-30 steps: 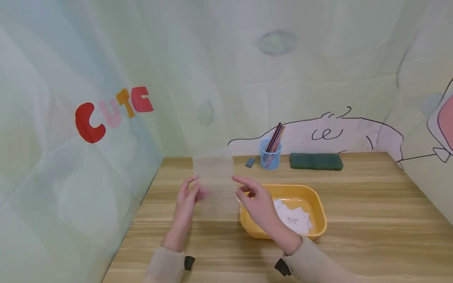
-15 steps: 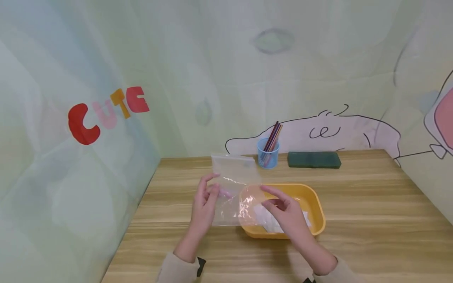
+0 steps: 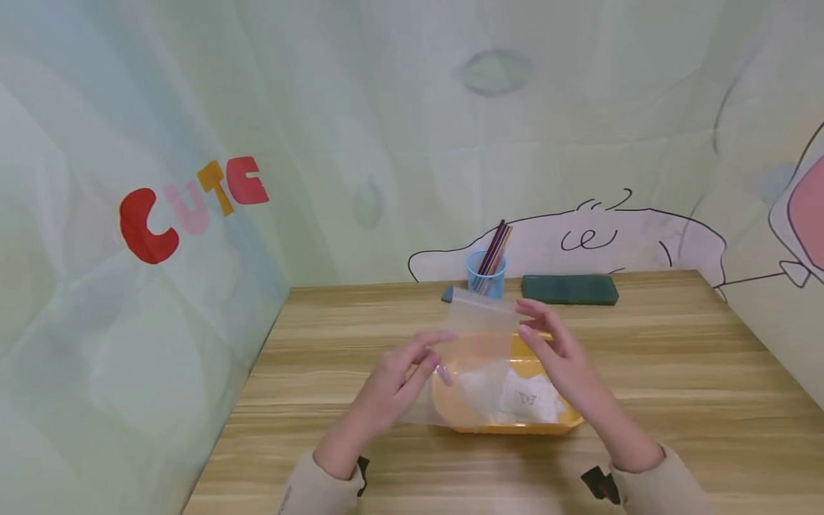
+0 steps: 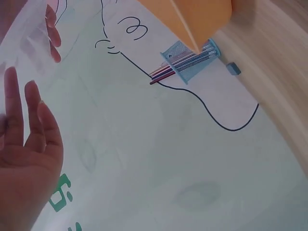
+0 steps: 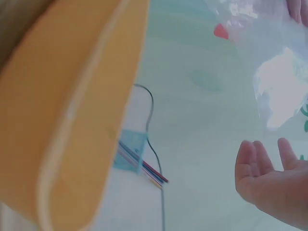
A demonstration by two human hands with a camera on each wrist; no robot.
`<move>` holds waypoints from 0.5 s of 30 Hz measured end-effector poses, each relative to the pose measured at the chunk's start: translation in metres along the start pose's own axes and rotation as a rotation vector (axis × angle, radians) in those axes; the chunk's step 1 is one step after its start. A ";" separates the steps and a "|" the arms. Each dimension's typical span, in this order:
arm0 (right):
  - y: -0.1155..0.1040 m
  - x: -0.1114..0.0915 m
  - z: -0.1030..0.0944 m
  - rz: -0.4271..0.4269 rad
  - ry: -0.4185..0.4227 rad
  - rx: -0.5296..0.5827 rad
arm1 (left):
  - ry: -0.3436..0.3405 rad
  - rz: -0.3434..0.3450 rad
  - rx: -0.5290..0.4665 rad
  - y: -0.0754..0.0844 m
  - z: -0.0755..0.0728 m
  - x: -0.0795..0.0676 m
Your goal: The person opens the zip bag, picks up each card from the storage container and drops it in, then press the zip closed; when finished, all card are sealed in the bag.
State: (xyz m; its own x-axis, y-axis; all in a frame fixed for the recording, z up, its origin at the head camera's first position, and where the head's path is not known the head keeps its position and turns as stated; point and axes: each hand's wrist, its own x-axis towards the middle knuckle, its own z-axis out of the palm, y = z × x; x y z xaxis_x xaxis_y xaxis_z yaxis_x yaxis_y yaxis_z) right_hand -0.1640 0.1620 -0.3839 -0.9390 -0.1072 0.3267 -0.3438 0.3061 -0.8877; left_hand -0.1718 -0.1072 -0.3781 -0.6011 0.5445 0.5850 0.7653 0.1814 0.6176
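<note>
A clear plastic zip bag (image 3: pixel 484 322) hangs tilted over the left part of the yellow tray (image 3: pixel 523 428) in the head view. My left hand (image 3: pixel 389 390) pinches its left side, with fingers seen through the film. At the bag's upper right corner, my right hand (image 3: pixel 573 368) has its fingertips right beside the edge, fingers loosely spread. The right wrist view has the glossy bag (image 5: pixel 280 94) just above those relaxed fingers. White cards (image 3: pixel 537 397), one printed with a butterfly, lie in the tray, partly veiled by the bag.
Behind the tray stands a blue cup (image 3: pixel 475 263) with several colored pencils (image 3: pixel 494 247). A small blue eraser (image 3: pixel 447 294) lies left of it, a dark green case (image 3: pixel 569 289) right of it. Printed cloth hangs along the wooden table's (image 3: pixel 335 336) back and sides.
The bag has moved right, over the tray, and turned so its top leans right. Both hands went right with it; the right one rose to the upper corner.
</note>
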 end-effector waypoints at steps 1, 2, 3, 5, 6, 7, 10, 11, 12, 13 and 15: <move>-0.002 0.002 -0.004 -0.022 -0.001 -0.029 | -0.024 0.009 -0.003 0.000 -0.001 0.000; -0.004 0.004 -0.008 -0.049 -0.006 -0.058 | -0.047 0.017 -0.006 0.000 -0.002 0.001; -0.005 0.006 -0.011 -0.073 -0.017 -0.079 | -0.065 0.023 -0.010 0.000 -0.003 0.001; -0.009 0.009 -0.016 -0.105 -0.042 -0.126 | -0.091 0.029 -0.013 0.002 -0.005 0.003; -0.011 0.009 -0.018 -0.110 -0.055 -0.145 | -0.101 0.028 -0.009 0.002 -0.005 0.003; -0.012 0.010 -0.020 -0.120 -0.067 -0.151 | -0.109 0.027 -0.003 0.003 -0.006 0.004; -0.015 0.011 -0.024 -0.116 -0.078 -0.188 | -0.132 -0.003 0.007 0.004 -0.008 0.004; -0.016 0.011 -0.024 -0.113 -0.078 -0.193 | -0.139 -0.019 0.009 0.004 -0.009 0.004; -0.016 0.011 -0.025 -0.114 -0.077 -0.202 | -0.146 -0.033 0.009 0.004 -0.010 0.004; -0.016 0.011 -0.026 -0.115 -0.079 -0.213 | -0.154 -0.050 0.009 0.003 -0.012 0.004; -0.016 0.011 -0.028 -0.112 -0.091 -0.236 | -0.168 -0.086 0.007 0.003 -0.014 0.004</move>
State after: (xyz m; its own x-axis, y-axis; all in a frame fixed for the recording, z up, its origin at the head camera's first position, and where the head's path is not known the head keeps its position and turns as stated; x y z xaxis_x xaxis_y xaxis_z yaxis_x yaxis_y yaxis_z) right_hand -0.1690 0.1822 -0.3565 -0.8956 -0.2340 0.3783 -0.4446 0.4983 -0.7443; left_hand -0.1754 -0.1159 -0.3668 -0.6177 0.6560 0.4337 0.7147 0.2382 0.6577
